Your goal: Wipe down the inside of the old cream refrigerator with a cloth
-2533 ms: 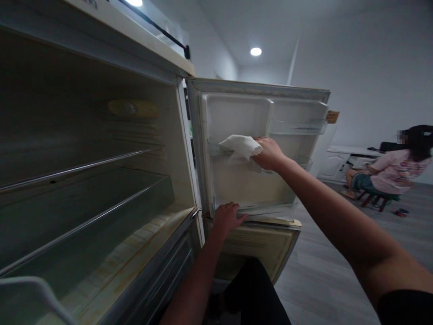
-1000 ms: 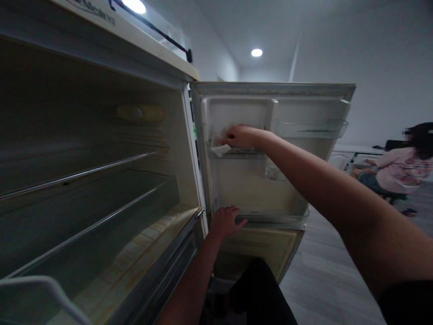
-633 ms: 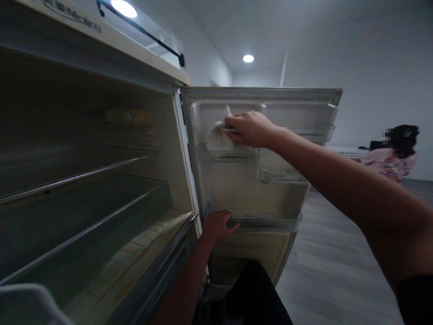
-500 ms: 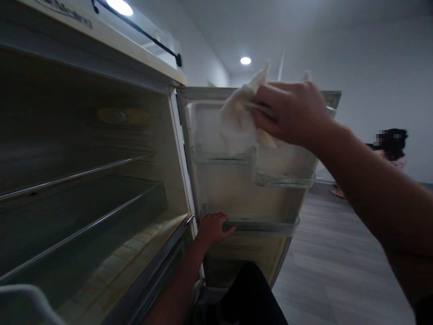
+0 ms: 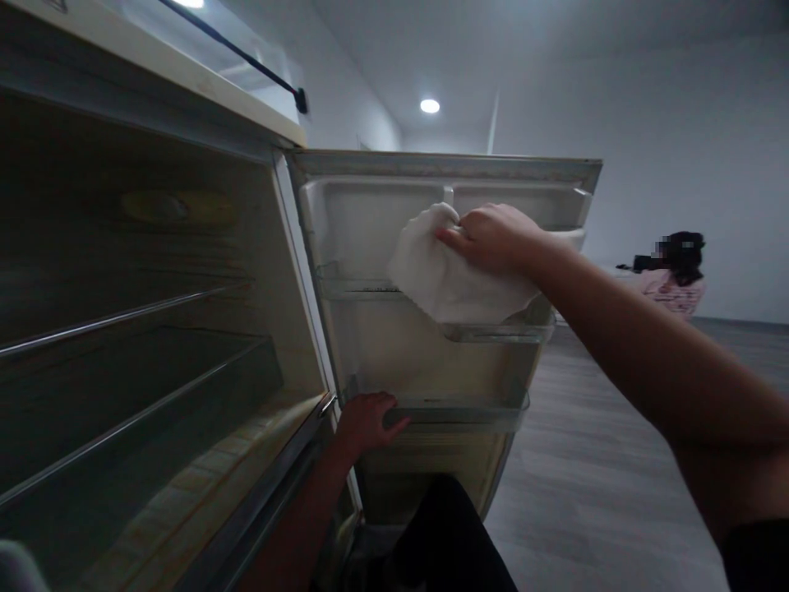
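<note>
A white cloth, spread out and hanging, is pinched in my right hand. It covers part of the upper inside of the open fridge door and the right-hand door shelf. Lower down, my left hand rests at the hinge-side end of the clear lower door shelf. Its thumb is stretched away from the fingers, and it holds nothing I can see. The left door shelf shows beside the cloth.
The fridge compartment stands open on the left, with glass shelves and brownish stains along its bottom. My knee is below the door. A person in a striped pink top is in the background right, beyond the grey floor.
My right hand has lowered from near the door's top edge, and the bunched cloth now hangs spread out. The view has shifted slightly right. My left hand stays by the lower shelf.
</note>
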A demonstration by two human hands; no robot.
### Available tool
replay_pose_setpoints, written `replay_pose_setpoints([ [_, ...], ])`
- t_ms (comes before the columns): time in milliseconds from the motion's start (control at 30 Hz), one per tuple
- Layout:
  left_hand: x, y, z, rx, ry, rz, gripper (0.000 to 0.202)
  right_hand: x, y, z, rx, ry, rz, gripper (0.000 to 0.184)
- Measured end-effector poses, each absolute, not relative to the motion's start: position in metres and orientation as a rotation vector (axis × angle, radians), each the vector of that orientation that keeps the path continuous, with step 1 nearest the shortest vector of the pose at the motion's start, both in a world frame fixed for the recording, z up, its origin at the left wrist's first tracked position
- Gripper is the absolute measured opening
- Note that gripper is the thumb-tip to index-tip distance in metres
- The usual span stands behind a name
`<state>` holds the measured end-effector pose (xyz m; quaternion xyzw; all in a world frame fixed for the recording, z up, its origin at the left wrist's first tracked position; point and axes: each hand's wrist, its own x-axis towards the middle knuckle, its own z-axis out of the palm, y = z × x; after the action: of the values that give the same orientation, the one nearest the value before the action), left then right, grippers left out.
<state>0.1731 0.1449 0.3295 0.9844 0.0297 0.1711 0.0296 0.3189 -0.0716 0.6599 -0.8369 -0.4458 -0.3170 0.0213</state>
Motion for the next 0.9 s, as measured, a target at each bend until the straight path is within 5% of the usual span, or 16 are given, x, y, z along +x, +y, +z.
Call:
replay_pose_setpoints([
  [433,0.184,0.141,0.326,3.036,0.118,0.53,0.05,0.357,-0.137,0.663,-2.925,-1.314,-0.915,0.036],
  [900,0.202,0.127,0.327,3.062,0.254,0.584,0.049,0.362,-0.053,0.598,-2.485,-1.106,-1.591,0.042],
])
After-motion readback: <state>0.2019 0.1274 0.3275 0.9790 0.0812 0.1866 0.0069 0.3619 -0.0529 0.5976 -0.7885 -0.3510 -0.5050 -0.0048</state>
